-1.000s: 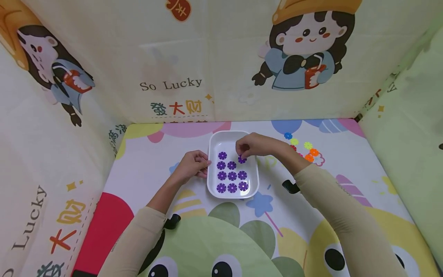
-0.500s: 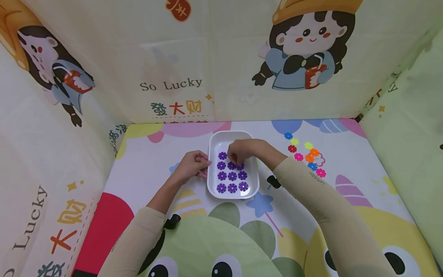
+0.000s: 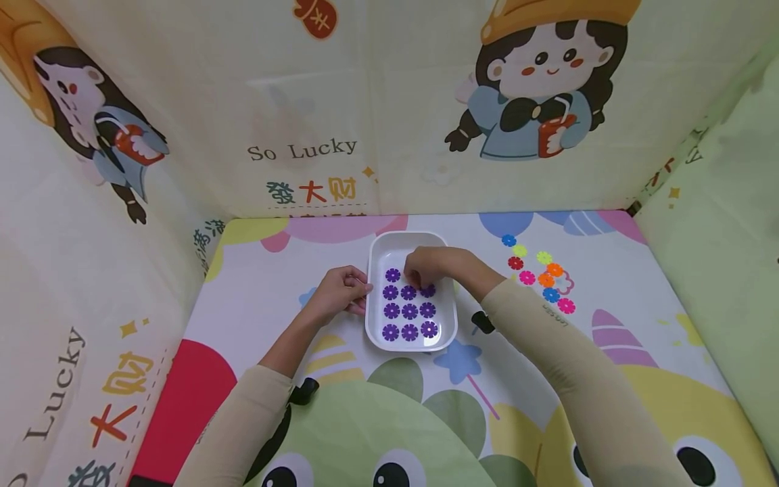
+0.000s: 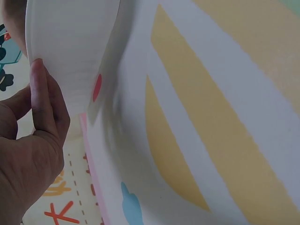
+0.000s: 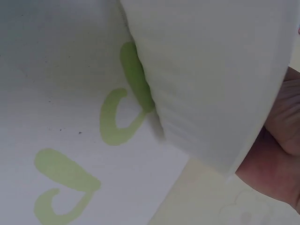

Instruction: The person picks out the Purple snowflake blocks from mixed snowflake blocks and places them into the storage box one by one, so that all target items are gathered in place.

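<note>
A white tray [image 3: 411,345] holds rows of small purple flower-shaped pieces [image 3: 410,311], each with a pale centre. My left hand [image 3: 341,291] grips the tray's left rim; in the left wrist view its fingertips [image 4: 40,89] lie against the tray's outer wall. Over the tray's right half, my right hand [image 3: 429,265] has curled fingers, with the tips at a purple flower piece [image 3: 429,291] at the right of the second row from the back. That piece is partly covered by the fingers. In the right wrist view, the tray wall [image 5: 211,84] hides the fingertips.
Loose flower pieces in blue, yellow, red, pink and orange [image 3: 546,279] lie on the table right of the tray. The patterned tablecloth [image 3: 255,297] runs up to printed cloth walls [image 3: 402,182] at the back and both sides.
My right hand has moved left and toward me with a purple flower piece, which now lines up with its row, after a slight shift right. My left hand stays at the tray rim.
</note>
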A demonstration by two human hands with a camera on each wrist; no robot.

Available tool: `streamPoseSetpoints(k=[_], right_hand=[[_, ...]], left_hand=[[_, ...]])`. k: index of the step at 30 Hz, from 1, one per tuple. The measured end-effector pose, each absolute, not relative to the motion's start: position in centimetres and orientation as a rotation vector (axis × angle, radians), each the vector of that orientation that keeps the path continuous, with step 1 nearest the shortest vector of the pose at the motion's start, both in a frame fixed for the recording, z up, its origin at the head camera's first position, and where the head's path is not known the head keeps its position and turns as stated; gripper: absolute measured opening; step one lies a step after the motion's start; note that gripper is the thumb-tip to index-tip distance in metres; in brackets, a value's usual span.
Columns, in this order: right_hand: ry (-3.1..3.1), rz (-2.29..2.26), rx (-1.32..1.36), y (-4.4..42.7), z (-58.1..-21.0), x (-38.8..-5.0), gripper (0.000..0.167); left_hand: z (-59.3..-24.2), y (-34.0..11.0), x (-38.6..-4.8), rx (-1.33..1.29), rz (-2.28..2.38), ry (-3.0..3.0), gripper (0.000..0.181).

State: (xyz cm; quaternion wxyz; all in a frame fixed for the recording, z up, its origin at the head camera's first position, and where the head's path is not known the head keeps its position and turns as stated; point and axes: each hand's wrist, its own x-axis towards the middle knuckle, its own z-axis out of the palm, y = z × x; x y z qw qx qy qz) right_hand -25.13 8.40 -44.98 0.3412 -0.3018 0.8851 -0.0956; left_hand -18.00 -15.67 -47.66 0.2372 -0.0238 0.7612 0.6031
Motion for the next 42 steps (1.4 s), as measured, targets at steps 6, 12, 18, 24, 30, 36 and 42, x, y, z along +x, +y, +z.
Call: streamPoseSetpoints(k=[6,12,18,24,30,36,42], right_hand=[[2.320,-0.241,-0.836,8.5,-45.3,-25.1,0.014],[2.320,-0.236,-0.844,8.6,-45.2,-25.1,0.009],[2.320,-0.264,-0.860,9.0,-45.0,-25.1,0.009],[2.347,-0.394,-0.912,9.8,-44.3,-25.1,0.007],[2.357,-0.696,-0.951,11.8,-43.6,-24.7,0.010],[2.432,-0.886,-0.948,14.0,-43.0,-23.3,0.012],[2.577,-1.047,-0.912,16.8,-42.1,-21.4,0.019]], left_hand=[[-47.5,-15.6,-17.9,-0.080,1.651,2.083,0.021],[-47.6,-15.5,-18.0,-0.089,1.661,2.069,0.021],[-47.5,-15.5,-17.9,-0.075,1.654,2.074,0.021],[-47.4,-15.6,-17.9,-0.081,1.659,2.070,0.021],[-47.4,-15.6,-17.9,-0.064,1.665,2.065,0.023],[-47.4,-15.5,-17.9,-0.074,1.649,2.084,0.023],[-46.6,-16.0,-17.8,-0.041,1.648,2.174,0.028]])
